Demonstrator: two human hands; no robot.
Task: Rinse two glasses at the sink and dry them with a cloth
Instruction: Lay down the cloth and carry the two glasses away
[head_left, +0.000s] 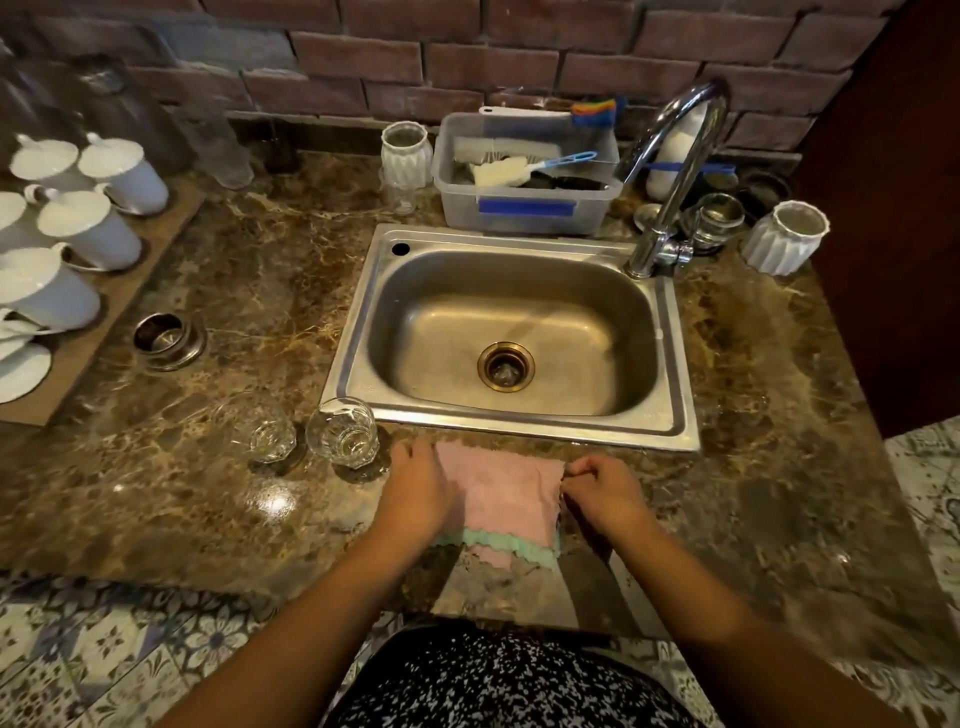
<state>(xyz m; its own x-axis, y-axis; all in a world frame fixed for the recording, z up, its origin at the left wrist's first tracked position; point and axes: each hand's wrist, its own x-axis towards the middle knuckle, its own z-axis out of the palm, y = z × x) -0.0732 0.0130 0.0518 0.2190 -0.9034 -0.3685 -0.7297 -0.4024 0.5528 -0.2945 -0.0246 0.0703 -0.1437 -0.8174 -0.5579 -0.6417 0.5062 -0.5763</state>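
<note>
Now | left hand (415, 491) flat on pink cloth (501, 496), right hand (602, 486) pinching its edge, on desk (182, 493) | two glasses (341, 432) just left of left hand | smooth cloth flat before lifting a glass

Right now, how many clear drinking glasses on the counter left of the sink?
2. One glass stands at the sink's front-left corner, beside the left hand. The other glass stands just left of it. Blurred glassware at the far back-left isn't counted.
</note>
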